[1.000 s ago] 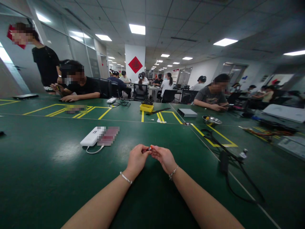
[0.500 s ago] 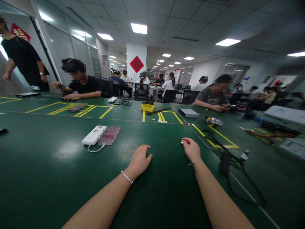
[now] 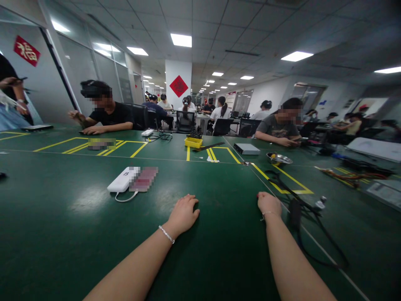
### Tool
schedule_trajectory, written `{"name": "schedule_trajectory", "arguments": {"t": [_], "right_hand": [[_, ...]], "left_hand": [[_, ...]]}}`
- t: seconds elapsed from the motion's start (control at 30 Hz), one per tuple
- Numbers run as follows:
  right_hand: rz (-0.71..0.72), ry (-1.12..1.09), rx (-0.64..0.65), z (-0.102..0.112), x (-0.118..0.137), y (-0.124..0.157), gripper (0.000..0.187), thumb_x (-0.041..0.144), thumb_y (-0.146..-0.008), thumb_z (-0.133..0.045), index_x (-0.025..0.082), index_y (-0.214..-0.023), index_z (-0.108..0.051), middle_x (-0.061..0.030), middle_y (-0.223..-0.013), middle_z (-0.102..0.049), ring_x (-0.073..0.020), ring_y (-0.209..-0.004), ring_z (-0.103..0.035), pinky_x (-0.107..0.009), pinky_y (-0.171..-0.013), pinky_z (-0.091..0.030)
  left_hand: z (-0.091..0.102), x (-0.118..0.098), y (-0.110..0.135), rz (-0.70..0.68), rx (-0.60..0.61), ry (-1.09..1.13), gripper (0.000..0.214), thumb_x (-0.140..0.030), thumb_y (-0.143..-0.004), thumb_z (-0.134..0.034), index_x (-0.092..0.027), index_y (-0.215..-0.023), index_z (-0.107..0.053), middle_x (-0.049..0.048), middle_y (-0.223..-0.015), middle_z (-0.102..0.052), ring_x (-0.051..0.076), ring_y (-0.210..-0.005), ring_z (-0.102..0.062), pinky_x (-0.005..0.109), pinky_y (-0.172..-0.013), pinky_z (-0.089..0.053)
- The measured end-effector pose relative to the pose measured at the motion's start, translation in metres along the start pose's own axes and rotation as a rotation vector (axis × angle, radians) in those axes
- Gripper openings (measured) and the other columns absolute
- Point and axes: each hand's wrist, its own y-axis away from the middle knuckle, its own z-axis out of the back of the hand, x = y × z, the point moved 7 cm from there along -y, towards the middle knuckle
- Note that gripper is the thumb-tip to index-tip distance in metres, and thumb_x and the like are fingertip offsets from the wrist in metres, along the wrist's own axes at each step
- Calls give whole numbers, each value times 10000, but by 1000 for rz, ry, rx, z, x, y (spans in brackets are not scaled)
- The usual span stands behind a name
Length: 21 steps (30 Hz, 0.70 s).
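My left hand (image 3: 183, 213) rests palm down on the green tabletop (image 3: 219, 242), its fingers loosely stretched and nothing in them. To the right, my right hand (image 3: 268, 204) is closed, knuckles toward me. A tiny red spot (image 3: 258, 195) shows at its fingertips; the rest of whatever it grips is hidden behind the hand. A black cable with an adapter block (image 3: 294, 214) lies just right of that hand. Farther left stands a white power bank (image 3: 123, 179), a short white cable (image 3: 127, 198) running from it to a blurred reddish, phone-like slab (image 3: 144, 179).
Across the table are a yellow bin (image 3: 193, 143), a grey box (image 3: 246, 149) and a metal bowl (image 3: 279, 158). Yellow tape (image 3: 294, 192) marks areas on the surface. Cables and a metal unit (image 3: 384, 194) lie at the far right. Two people sit opposite.
My right hand has moved right and slightly toward me; the small shiny thing at its fingertips is now mostly hidden. My left hand has barely shifted. At far left, the standing person has moved.
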Motion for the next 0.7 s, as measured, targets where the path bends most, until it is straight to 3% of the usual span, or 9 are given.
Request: {"name": "schedule_trajectory", "arguments": {"t": [0.1, 0.2, 0.33, 0.4, 0.47, 0.57, 0.63, 0.7], "right_hand": [[100, -46, -112, 13, 19, 5, 405, 312, -779, -263, 172, -1015, -561, -89, -1106, -524, -225, -1000, -459, -330, -800, -347], [346, -132, -133, 20, 67, 26, 431, 290, -800, -229, 123, -1077, -514, -83, -1166, -478, -191, -1105, -367, -331, -915, -262], [732, -185, 84, 5, 145, 85, 406, 309, -800, -268, 170, -1115, -482, -50, -1192, -457, -163, -1143, -313, -329, -957, -211], [901, -146, 214, -8, 173, 121, 412, 350, -788, -306, 214, -1154, -437, -37, -1264, -371, -188, -1187, -237, -373, -961, -186], [972, -88, 332, -22, 187, 148, 449, 396, -783, -306, 265, -1210, -345, -21, -1324, -265, -225, -1214, -167, -452, -945, -166], [1002, -13, 462, -34, 191, 164, 477, 424, -792, -263, 303, -1252, -232, -10, -1343, -216, -243, -1222, -133, -519, -924, -132], [1021, 11, 484, -33, 188, 159, 456, 422, -792, -268, 321, -1237, -260, -1, -1329, -254, -231, -1217, -158, -510, -929, -130], [970, 30, 411, -25, 177, 136, 415, 379, -791, -296, 311, -1198, -345, -8, -1293, -324, -218, -1196, -215, -481, -934, -151]], "left_hand": [[0, 0, 0, 12, 43, -24, 358, -315, -741, -410, -183, -1062, -497, 72, -1210, -436, 215, -1136, -351, 356, -953, -241], [0, 0, -1, -6, 52, -32, 352, -307, -752, -391, -191, -1068, -493, 67, -1215, -432, 214, -1133, -357, 357, -949, -248], [0, 2, -1, -8, -5, -37, 395, -304, -746, -404, -167, -1115, -448, 92, -1197, -447, 218, -1121, -372, 355, -941, -261], [0, 3, -1, -5, -38, -43, 442, -318, -746, -406, -145, -1152, -406, 105, -1210, -432, 219, -1139, -349, 355, -952, -245], [-2, 3, 0, -12, -41, -55, 444, -329, -753, -392, -137, -1153, -406, 107, -1225, -418, 221, -1155, -325, 358, -964, -227], [-4, 4, -1, -23, -20, -68, 413, -320, -761, -373, -145, -1129, -436, 100, -1226, -419, 223, -1158, -320, 363, -968, -216], [-4, 4, -1, -24, -19, -69, 411, -319, -760, -374, -147, -1128, -440, 98, -1230, -415, 224, -1158, -318, 364, -969, -212], [-3, 5, -1, -22, -14, -69, 418, -331, -761, -371, -150, -1131, -439, 97, -1237, -408, 227, -1161, -314, 365, -968, -212]]}}
